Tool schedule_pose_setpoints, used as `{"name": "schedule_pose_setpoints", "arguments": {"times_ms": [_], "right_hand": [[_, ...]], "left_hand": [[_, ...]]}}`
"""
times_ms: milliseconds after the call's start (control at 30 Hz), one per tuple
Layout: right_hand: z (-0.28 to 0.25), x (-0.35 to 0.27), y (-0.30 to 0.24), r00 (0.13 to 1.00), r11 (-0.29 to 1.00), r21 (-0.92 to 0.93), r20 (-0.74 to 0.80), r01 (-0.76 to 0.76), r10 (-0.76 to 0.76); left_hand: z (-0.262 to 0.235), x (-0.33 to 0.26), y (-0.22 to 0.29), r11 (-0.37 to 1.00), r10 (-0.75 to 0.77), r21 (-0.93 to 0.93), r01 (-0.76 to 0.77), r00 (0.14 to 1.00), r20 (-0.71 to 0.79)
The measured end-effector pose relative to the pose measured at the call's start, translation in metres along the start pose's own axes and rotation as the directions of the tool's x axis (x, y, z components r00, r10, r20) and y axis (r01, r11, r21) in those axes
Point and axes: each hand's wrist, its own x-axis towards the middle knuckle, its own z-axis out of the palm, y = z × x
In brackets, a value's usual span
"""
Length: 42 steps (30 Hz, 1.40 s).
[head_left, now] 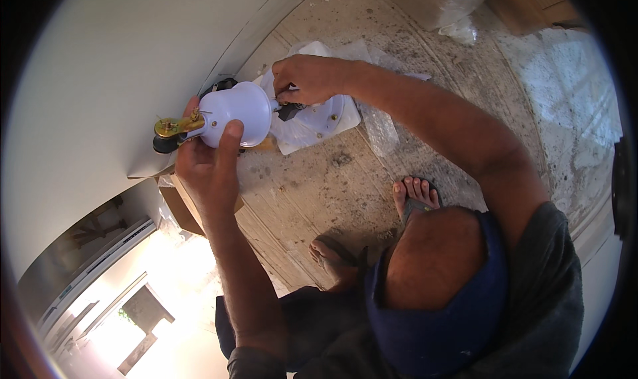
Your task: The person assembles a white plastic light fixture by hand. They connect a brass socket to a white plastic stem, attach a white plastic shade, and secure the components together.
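Note:
My left hand (pixel 211 169) grips a white bell-shaped lamp shade (pixel 226 116) from the near side, thumb across its outside. A brass joint (pixel 174 127) with a black round end sticks out from the shade's narrow left end. At the shade's right, open end, my right hand (pixel 307 78) is pinched around something small that its fingers mostly hide. Just below those fingers is a small dark piece (pixel 290 111). A white round plate (pixel 327 115) with brass screws lies on white wrapping (pixel 296 143) to the right.
A white wall (pixel 146 53) rises close on the left. An open cardboard box (pixel 183 209) stands below my left wrist. Clear plastic (pixel 382 133) lies on the stained floor covering (pixel 332 179), and another cardboard box (pixel 535 6) is at the far right. My sandalled feet are near.

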Motion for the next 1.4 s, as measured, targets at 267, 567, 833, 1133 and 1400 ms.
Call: {"name": "schedule_pose_setpoints", "arguments": {"times_ms": [267, 567, 833, 1133, 1400], "right_hand": [[0.002, 0.0, 0.007, 0.99, 0.994, 0.002, -0.095, 0.109, -0.108], [-0.012, -0.016, 0.016, 0.985, 1.0, 0.004, -0.175, -0.012, 0.013], [-0.023, -0.034, 0.027, 0.949, 0.993, 0.067, -0.293, -0.101, 0.116], [-0.045, -0.062, 0.073, 0.812, 0.781, -0.252, -0.316, -0.571, 0.491], [-0.035, -0.067, 0.052, 0.856, 0.781, -0.381, -0.368, -0.494, 0.362]], "left_hand": [[-0.002, -0.003, 0.001, 1.0, -0.015, -0.007, 0.015, 1.0, 0.009], [-0.003, 0.0, -0.009, 0.997, 0.075, -0.004, -0.075, 0.997, -0.01], [-0.005, -0.001, 0.001, 0.989, 0.045, 0.145, -0.035, 0.997, -0.065], [-0.062, 0.025, 0.067, 0.955, -0.026, -0.289, -0.068, 0.95, -0.31], [-0.066, -0.014, 0.008, 0.708, -0.356, -0.664, 0.239, 0.933, -0.044]]}}
